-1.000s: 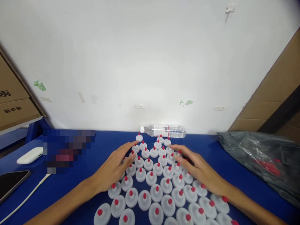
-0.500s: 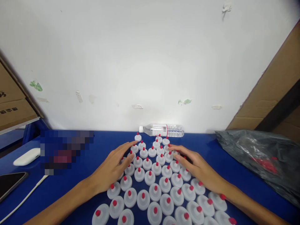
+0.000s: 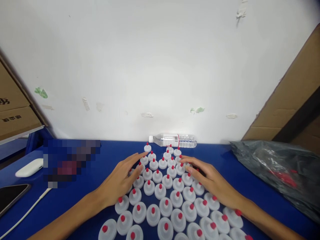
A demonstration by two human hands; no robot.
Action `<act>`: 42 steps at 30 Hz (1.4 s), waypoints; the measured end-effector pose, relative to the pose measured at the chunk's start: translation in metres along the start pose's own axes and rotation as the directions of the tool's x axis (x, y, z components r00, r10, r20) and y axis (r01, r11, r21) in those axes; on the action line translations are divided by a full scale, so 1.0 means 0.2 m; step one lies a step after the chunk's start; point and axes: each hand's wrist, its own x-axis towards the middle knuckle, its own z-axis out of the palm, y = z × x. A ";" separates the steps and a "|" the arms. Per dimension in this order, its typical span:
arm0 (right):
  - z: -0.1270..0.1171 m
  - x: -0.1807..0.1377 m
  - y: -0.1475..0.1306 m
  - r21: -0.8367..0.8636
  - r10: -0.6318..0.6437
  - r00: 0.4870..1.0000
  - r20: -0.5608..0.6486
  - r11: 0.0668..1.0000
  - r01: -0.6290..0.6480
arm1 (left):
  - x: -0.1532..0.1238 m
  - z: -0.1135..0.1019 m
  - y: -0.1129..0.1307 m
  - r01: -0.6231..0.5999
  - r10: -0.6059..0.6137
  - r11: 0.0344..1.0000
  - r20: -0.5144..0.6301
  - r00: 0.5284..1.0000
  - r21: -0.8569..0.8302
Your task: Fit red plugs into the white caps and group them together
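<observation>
Several white caps with red tips (image 3: 160, 190) stand packed in rows on the blue table (image 3: 107, 156). My left hand (image 3: 120, 181) lies flat along the left edge of the group, fingers stretched out and touching the outer caps. My right hand (image 3: 212, 181) lies flat along the right edge in the same way, its fingers resting against and partly over caps there. Neither hand holds anything. The caps fill the gap between the two hands.
A clear plastic bottle (image 3: 175, 140) lies on its side against the white wall. A dark plastic bag (image 3: 277, 171) with red pieces lies at right. At left are a white case (image 3: 28, 167), a phone (image 3: 11, 196) and a white cable (image 3: 27, 210). Cardboard boxes (image 3: 13, 110) flank both sides.
Both hands stay flat at the sides of the caps; the group looks slightly more pressed together. The view shifted a little.
</observation>
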 end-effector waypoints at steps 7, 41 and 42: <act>0.01 0.01 0.03 -0.012 -0.058 0.998 -0.007 0.998 0.058 | 0.00 0.00 0.01 0.005 -0.004 1.000 -0.015 1.000 0.011; 0.01 -0.01 0.05 -0.039 -0.019 1.000 -0.005 0.999 0.019 | 0.00 -0.02 0.02 -0.008 0.007 0.999 0.036 0.999 0.039; 0.01 -0.01 0.04 -0.039 -0.015 1.000 -0.008 0.999 0.015 | 0.01 -0.02 0.02 -0.022 0.021 0.999 0.032 0.999 0.046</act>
